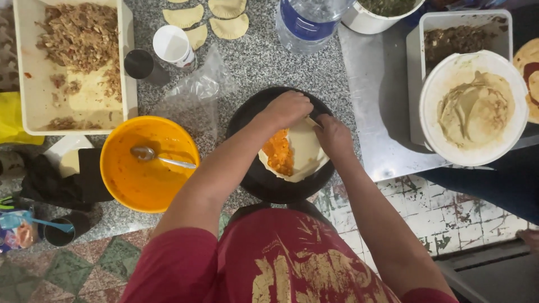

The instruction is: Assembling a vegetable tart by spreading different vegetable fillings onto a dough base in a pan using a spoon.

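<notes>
A round of pale dough lies on a black plate at the middle of the granite counter, with orange filling on its left half. My left hand pinches the dough's far edge. My right hand grips the same edge from the right, and the dough lifts between the two hands. Both hands are closed on the dough.
An orange bowl with a spoon stands to the left. Behind it are a white tray of cooked mince, a cup and folded pastries. A white tub of dough rounds stands at the right, a water bottle at the back.
</notes>
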